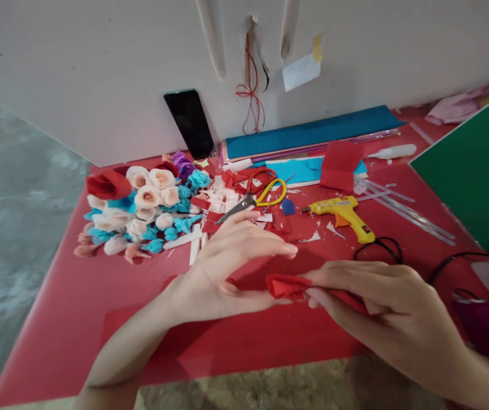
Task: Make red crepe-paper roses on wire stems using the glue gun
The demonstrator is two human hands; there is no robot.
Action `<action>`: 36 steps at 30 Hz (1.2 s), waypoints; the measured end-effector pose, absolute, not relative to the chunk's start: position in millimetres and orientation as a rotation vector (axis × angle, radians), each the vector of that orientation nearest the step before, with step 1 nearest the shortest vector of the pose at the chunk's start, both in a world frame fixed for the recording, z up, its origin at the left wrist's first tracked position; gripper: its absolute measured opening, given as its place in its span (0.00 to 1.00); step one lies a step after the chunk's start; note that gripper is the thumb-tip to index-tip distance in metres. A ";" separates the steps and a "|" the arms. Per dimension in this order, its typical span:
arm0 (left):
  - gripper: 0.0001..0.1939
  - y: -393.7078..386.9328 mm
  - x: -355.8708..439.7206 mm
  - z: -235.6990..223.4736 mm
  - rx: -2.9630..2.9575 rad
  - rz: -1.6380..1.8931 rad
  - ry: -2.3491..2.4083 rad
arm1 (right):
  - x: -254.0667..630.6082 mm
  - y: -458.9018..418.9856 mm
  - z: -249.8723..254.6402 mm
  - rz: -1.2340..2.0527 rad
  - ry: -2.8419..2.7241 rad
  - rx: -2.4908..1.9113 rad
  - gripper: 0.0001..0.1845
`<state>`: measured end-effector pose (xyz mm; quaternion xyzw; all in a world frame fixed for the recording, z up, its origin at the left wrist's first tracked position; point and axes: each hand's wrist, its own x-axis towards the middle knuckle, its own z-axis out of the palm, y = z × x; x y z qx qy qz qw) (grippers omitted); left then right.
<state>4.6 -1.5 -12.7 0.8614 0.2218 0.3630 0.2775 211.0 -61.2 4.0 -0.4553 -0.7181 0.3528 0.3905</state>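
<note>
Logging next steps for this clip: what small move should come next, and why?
Probably close the left hand gently on the rolled red paper: the right hand pinches it at one end, while the left is open, its thumb near the paper's lower edge.

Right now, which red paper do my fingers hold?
The gathered piece between your right fingers; the others, like the flat one beyond the yellow glue gun, lie unheld.

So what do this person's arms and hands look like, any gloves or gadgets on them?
The left hand and right hand are ordinary human ones, bare: no gloves, rings, watches or cables show on them. The visible stretches of forearm have no sleeves or markings that I can make out.
</note>
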 end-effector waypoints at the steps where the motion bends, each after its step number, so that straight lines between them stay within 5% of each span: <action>1: 0.18 -1.7 5.2 -13.0 2.284 0.953 0.601 | 210.6 -61.0 4.1 0.892 -1.810 -1.151 0.12; 11: 0.03 -4.6 10.1 -17.2 2.119 0.945 0.482 | 206.8 -62.3 5.8 0.875 -1.763 -1.131 0.13; 36: 0.02 -1.8 10.9 -20.5 2.123 1.112 0.439 | 206.3 -66.8 -5.5 0.996 -1.744 -1.182 0.12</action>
